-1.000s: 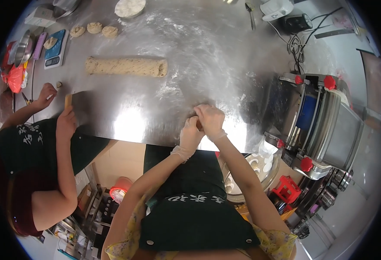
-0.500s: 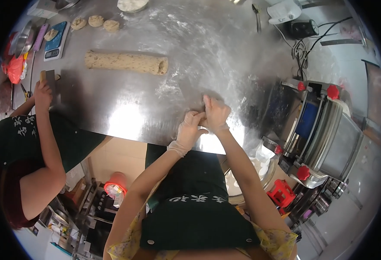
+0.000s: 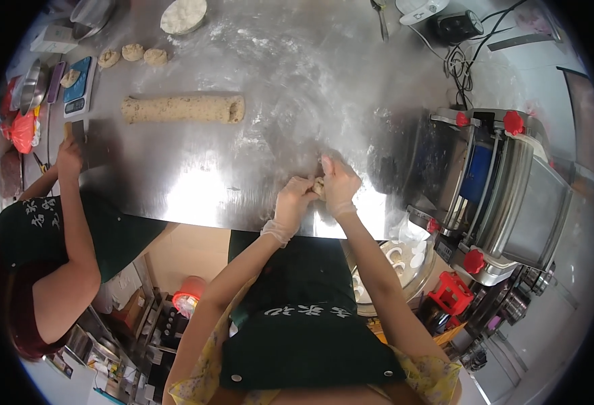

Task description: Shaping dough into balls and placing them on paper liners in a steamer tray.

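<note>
My left hand [image 3: 293,204] and my right hand [image 3: 341,187], both in thin clear gloves, are close together over the floured steel table [image 3: 297,94], near its front edge. A small lump of dough [image 3: 318,187] shows between them. My left fingers are curled onto it from the left; my right fingers are bent around it from the right, with the thumb raised. A long speckled dough roll [image 3: 182,109] lies farther left, and three dough lumps [image 3: 133,52] sit behind it.
At left a co-worker's hand [image 3: 68,156] grips a scraper [image 3: 75,138] beside a scale [image 3: 81,88] holding dough. A flour bowl [image 3: 183,15] stands at the back. A metal roller machine [image 3: 506,202] is at right, cords [image 3: 459,67] behind it. A round tray [image 3: 401,270] is below.
My right thumb has lifted and the dough now shows between my hands. The co-worker's hand has moved left from where it was a second ago.
</note>
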